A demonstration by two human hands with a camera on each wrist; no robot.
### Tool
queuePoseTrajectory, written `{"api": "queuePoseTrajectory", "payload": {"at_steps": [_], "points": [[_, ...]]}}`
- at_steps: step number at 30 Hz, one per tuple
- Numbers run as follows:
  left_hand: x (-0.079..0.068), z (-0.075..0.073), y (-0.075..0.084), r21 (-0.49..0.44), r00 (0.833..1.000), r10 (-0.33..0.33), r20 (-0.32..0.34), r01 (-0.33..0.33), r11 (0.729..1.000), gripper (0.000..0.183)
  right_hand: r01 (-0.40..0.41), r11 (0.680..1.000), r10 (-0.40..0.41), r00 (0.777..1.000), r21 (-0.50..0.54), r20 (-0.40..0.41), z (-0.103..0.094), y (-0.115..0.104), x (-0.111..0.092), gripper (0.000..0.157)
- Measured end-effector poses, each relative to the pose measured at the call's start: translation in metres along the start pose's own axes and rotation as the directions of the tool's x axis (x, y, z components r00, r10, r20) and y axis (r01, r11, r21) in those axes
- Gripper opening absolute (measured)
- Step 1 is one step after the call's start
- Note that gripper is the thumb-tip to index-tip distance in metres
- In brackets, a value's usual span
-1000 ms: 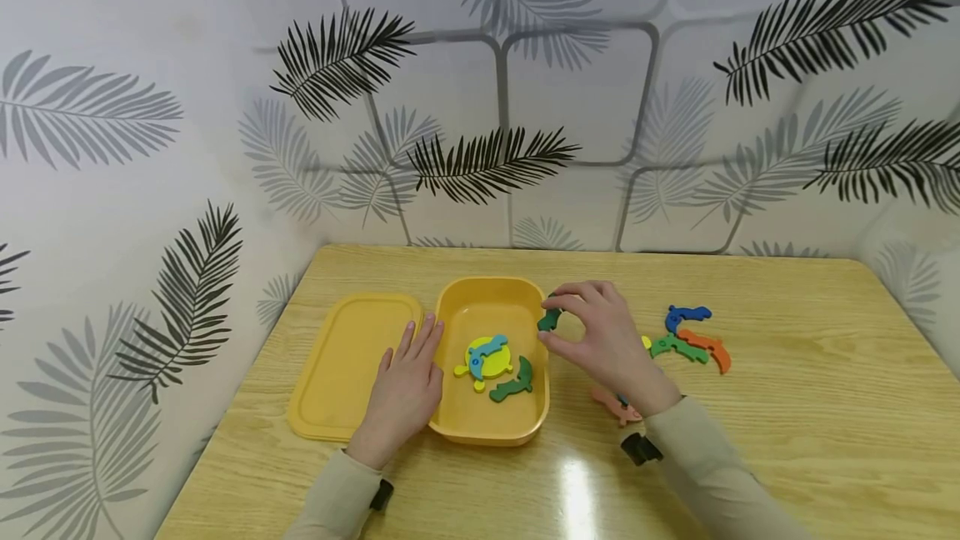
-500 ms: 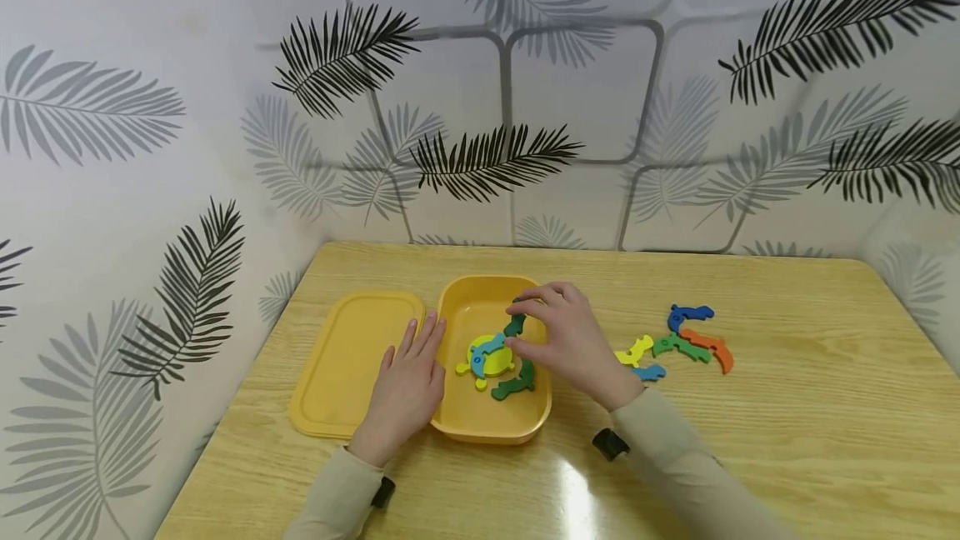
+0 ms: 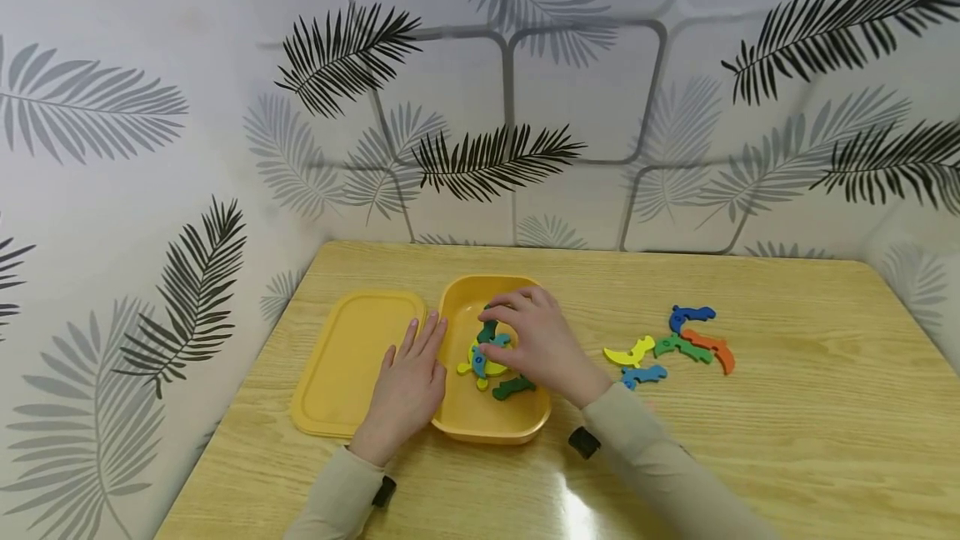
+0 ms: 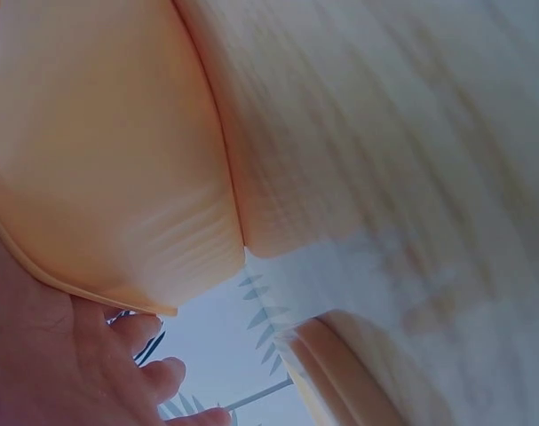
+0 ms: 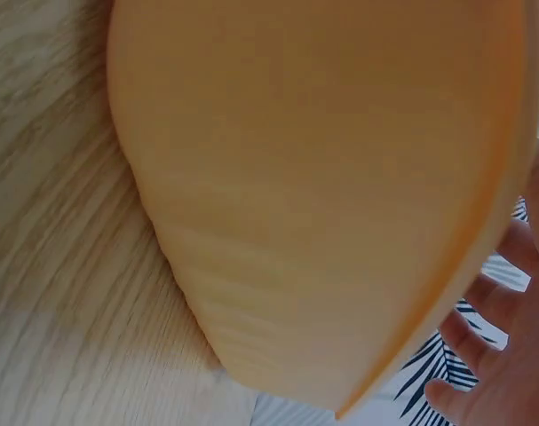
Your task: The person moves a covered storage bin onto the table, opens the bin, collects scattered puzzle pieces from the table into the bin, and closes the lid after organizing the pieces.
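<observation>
Dark green animal-shaped piece (image 3: 487,330): held over the interior of the yellow plastic box (image 3: 491,438), just above the turtle area; whether anything beneath is touched by it cannot be told. The piece is pinched between thumb and fingers of the right hand (image 3: 543,340), which is reached in across the box's right rim. In the right wrist view mostly the box wall is seen; the piece is not shown there.

Inside the box: a yellow turtle-shaped piece (image 3: 497,369) lies flat, with a light blue animal piece (image 3: 477,363) laid on top of it. A second dark green piece (image 3: 513,388) lies nearer the wearer, partly covered by the right hand.

Left side: the left hand (image 3: 405,390) is rested against the box's left rim, fingers extended and nothing gripped. The yellow lid (image 3: 358,363) is off, laid flat just beside the box.

Right side: five loose pieces are counted on the wood-grain table (image 3: 787,440), grouped closely: yellow (image 3: 630,353), blue (image 3: 645,374), green (image 3: 681,347), orange (image 3: 716,348) and dark blue (image 3: 690,317). Anything behind the right sleeve (image 3: 637,432) is hidden.

Progress, as judged: three pieces are already in the box, a fourth is held above it and not yet released, at least five are left outside, and the lid is not fitted.
</observation>
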State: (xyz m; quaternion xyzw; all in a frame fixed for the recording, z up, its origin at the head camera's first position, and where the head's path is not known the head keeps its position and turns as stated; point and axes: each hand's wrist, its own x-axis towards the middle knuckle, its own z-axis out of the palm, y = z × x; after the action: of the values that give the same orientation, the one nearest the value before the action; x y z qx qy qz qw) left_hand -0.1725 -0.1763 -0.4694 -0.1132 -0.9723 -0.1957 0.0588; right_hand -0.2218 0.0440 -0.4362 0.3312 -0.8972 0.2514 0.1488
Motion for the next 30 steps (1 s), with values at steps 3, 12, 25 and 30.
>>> {"api": "queuePoseTrajectory", "payload": {"at_steps": [3,12,25,30], "points": [[0.000,0.000,0.000,-0.002,1.000,-0.001,0.003,0.001,1.000,0.055,-0.003,1.000,0.003,1.000,-0.006,0.011,0.002,-0.002,0.002,0.036],[0.000,0.000,0.001,0.026,1.000,-0.001,0.002,0.001,1.000,0.055,-0.020,0.998,0.024,0.996,-0.053,0.088,0.008,-0.002,0.001,0.045],[0.000,-0.002,0.002,0.038,1.000,0.006,0.002,-0.006,0.999,0.054,-0.068,0.998,0.067,0.998,0.012,0.016,-0.004,0.006,-0.020,0.047],[0.000,-0.001,0.001,0.039,1.000,0.003,0.004,-0.003,0.999,0.055,-0.130,0.991,0.130,0.991,0.042,0.000,-0.013,0.011,-0.032,0.043]]}}
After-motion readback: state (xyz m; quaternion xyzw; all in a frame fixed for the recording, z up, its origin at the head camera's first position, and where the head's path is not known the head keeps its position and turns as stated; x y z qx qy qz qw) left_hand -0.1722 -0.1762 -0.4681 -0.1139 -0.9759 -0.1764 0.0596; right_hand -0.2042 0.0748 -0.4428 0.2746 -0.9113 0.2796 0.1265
